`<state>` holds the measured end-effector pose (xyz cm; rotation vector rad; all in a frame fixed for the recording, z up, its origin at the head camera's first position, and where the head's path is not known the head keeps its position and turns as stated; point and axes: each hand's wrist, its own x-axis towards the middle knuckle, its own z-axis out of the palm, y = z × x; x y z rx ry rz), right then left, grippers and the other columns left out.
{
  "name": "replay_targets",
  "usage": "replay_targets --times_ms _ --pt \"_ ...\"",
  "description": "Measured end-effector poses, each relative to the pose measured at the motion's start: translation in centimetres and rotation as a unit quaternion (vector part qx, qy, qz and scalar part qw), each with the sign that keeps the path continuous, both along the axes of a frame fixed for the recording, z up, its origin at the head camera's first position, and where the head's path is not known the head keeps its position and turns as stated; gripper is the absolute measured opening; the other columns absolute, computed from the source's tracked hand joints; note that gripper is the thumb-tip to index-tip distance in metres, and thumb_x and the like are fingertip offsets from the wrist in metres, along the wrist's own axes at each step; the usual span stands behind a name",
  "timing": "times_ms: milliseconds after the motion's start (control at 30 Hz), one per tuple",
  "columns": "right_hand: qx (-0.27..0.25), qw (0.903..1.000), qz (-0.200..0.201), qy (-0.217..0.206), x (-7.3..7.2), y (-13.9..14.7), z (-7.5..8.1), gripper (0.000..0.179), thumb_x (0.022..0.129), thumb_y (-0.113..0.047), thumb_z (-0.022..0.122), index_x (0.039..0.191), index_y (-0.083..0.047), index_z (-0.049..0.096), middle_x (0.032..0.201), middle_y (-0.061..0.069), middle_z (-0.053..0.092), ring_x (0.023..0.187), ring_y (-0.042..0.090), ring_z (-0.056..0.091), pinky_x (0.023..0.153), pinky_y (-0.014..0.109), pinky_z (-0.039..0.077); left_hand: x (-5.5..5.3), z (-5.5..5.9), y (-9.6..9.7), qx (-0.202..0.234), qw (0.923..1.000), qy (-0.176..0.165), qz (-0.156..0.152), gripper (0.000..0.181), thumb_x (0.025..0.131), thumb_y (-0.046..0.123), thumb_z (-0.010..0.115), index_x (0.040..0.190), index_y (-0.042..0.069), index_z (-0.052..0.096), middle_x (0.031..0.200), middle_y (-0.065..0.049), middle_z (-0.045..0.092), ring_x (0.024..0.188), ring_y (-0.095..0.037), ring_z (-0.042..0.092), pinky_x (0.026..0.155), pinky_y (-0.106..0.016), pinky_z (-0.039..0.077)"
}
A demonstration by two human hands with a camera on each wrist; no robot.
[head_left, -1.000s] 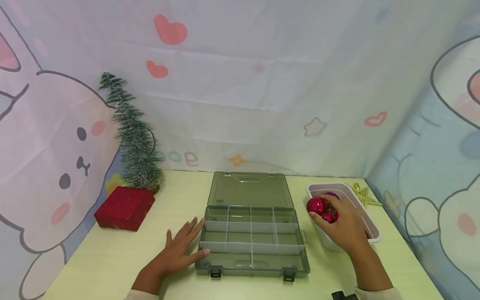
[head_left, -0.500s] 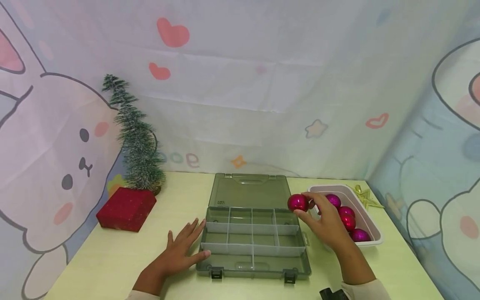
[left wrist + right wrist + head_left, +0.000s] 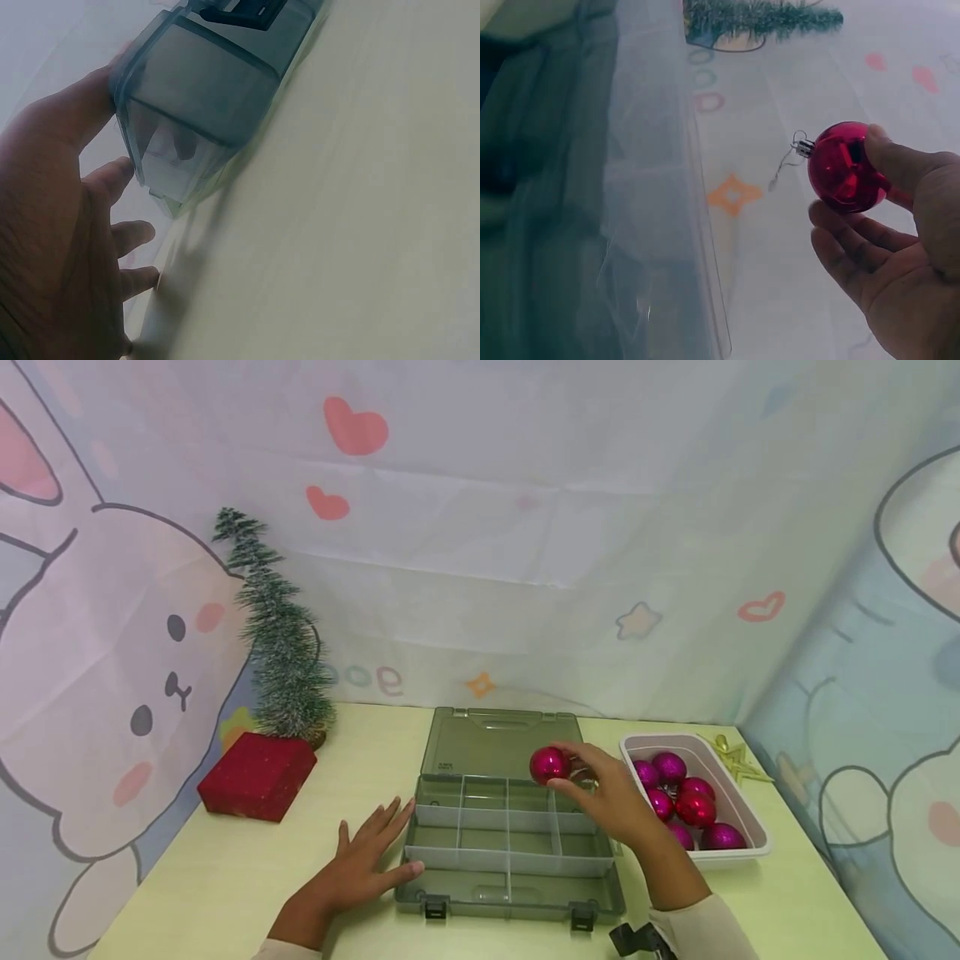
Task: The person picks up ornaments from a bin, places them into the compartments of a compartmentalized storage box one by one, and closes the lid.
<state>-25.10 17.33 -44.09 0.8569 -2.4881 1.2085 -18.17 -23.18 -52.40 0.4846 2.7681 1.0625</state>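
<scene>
A shiny red Christmas ball [image 3: 550, 765] is pinched between the thumb and fingers of my right hand [image 3: 611, 793], above the back of the compartment box. The right wrist view shows the same bauble [image 3: 847, 166] with its silver cap and a thin hanging loop. The grey-green see-through divided box [image 3: 480, 906] lies with its lid [image 3: 502, 739] folded back. Along its left side, my left hand [image 3: 362, 870] is spread out, the thumb over the front left rim. In the left wrist view, the fingers touch the box's side wall [image 3: 202, 82].
To the right stands a white plastic basket [image 3: 757, 835] with several red and purple balls. A gold star ornament [image 3: 738, 764] lies behind it. At the left are a small frosted Christmas tree [image 3: 281, 643] and a red block [image 3: 258, 775]. A printed cloth backs the table.
My right hand has lifted the red ball out of the basket and carried it left over the box. The left hand stays in place beside the box.
</scene>
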Motion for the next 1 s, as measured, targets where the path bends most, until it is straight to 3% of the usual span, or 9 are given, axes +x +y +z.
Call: replay_targets --times_ms 100,267,500,767,1000 --pt "-0.008 0.9996 0.001 -0.028 -0.2 -1.0 0.3 0.055 0.095 -0.013 0.085 0.145 -0.008 0.065 0.131 0.012 0.074 0.115 0.028 0.078 0.098 0.036 0.066 -0.1 0.1 0.2 -0.002 1.0 0.002 -0.002 0.092 0.103 0.055 0.067 0.177 0.025 0.021 0.184 -0.017 0.016 0.169 -0.056 0.008 0.118 -0.09 -0.016" --pt "-0.023 0.9982 0.029 -0.048 -0.3 -3.0 0.5 0.052 0.094 -0.004 0.084 0.142 -0.001 0.062 0.135 0.022 0.062 0.116 0.04 0.077 0.1 0.047 0.065 -0.1 0.5 0.5 -0.001 1.0 0.003 -0.003 0.093 0.102 0.055 0.068 0.177 0.023 0.022 0.184 -0.017 0.017 0.168 -0.056 0.008 0.118 -0.09 -0.016" --pt "-0.007 0.9964 0.01 -0.084 -0.5 -6.4 0.2 0.049 0.096 -0.005 0.082 0.141 -0.001 0.064 0.131 0.019 0.066 0.116 0.035 0.076 0.098 0.043 0.066 0.0 0.5 0.3 -0.007 1.0 0.004 -0.005 0.093 0.103 0.054 0.069 0.177 0.023 0.022 0.184 -0.019 0.017 0.168 -0.057 0.01 0.117 -0.092 -0.013" --pt "0.0 0.9949 -0.003 -0.101 -0.6 -10.1 -0.9 0.042 0.101 -0.009 0.077 0.141 -0.001 0.065 0.135 0.018 0.071 0.129 0.037 0.067 0.112 0.063 0.054 -0.1 0.3 0.2 -0.007 1.0 0.002 0.001 0.093 0.103 0.055 0.068 0.177 0.023 0.023 0.183 -0.019 0.018 0.168 -0.057 0.009 0.117 -0.091 -0.015" --pt "0.023 0.9952 -0.009 -0.095 -1.0 -12.4 -1.3 0.042 0.102 -0.01 0.076 0.142 -0.002 0.065 0.141 0.018 0.071 0.138 0.04 0.063 0.117 0.062 0.051 -0.2 0.2 0.1 -0.006 0.9999 -0.009 0.003 0.092 0.103 0.055 0.068 0.177 0.024 0.022 0.183 -0.02 0.018 0.168 -0.058 0.007 0.117 -0.091 -0.016"
